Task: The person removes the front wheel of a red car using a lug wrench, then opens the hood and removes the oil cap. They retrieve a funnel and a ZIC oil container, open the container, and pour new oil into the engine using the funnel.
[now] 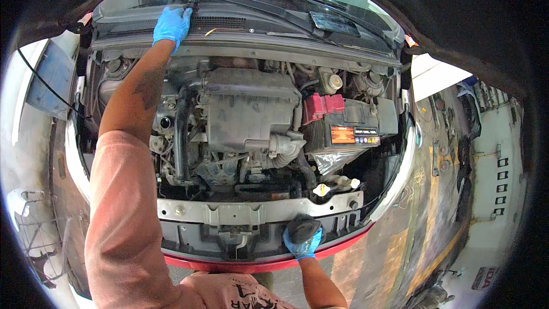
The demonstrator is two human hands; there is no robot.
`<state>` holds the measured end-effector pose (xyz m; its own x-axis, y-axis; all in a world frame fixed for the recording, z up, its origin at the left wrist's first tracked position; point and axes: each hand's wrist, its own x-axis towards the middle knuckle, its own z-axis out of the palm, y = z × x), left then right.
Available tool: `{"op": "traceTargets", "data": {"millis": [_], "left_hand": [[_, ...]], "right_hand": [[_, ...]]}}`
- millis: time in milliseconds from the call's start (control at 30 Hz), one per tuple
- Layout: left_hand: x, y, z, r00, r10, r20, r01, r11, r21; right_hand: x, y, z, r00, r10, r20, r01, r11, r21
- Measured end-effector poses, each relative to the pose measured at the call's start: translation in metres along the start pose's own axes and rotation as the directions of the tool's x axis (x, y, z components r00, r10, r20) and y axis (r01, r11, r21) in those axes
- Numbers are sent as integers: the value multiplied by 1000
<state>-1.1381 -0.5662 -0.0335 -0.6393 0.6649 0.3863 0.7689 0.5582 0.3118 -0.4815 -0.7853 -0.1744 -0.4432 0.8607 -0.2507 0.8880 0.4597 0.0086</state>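
Note:
My left hand, in a blue glove, reaches across the engine bay to the black cowl grille below the windshield. Its fingers are closed at a small dark part near the wiper's base; what exactly they grip is hidden. Close to me, my right hand, also gloved in blue, holds a dark rounded object over the front panel, just in front of the silver crossmember. The kind of that object cannot be made out. A wiper arm runs rightward along the glass.
Between my hands lie the black air filter housing and, to its right, a battery with a red terminal cover. The raised hood's dark underside frames the top. Tools lie at the right.

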Motion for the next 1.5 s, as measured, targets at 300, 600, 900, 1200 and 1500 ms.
{"op": "traceTargets", "data": {"millis": [300, 600, 900, 1200, 1500], "left_hand": [[-97, -21, -31, 1000, 10, -9, -10, 999, -43], [-499, 88, -85, 940, 70, 334, 221, 622, -752], [-619, 265, -136, 724, 539, 431, -85, 689, -720], [-681, 308, -67, 834, 409, 370, -235, 870, -433], [-730, 612, -59, 217, 617, 756, -307, 779, -547]], "right_hand": [[-2, -6, 2, 985, -111, -134, 107, 994, -38], [-5, 9, -36, 948, -206, -243, 237, 966, 106], [-47, 63, -6, 955, -161, -250, 258, 866, 428], [-244, 327, 48, 997, 32, 75, -78, 636, 768], [-463, 635, 114, 529, 691, 492, -828, 292, 479]]}}
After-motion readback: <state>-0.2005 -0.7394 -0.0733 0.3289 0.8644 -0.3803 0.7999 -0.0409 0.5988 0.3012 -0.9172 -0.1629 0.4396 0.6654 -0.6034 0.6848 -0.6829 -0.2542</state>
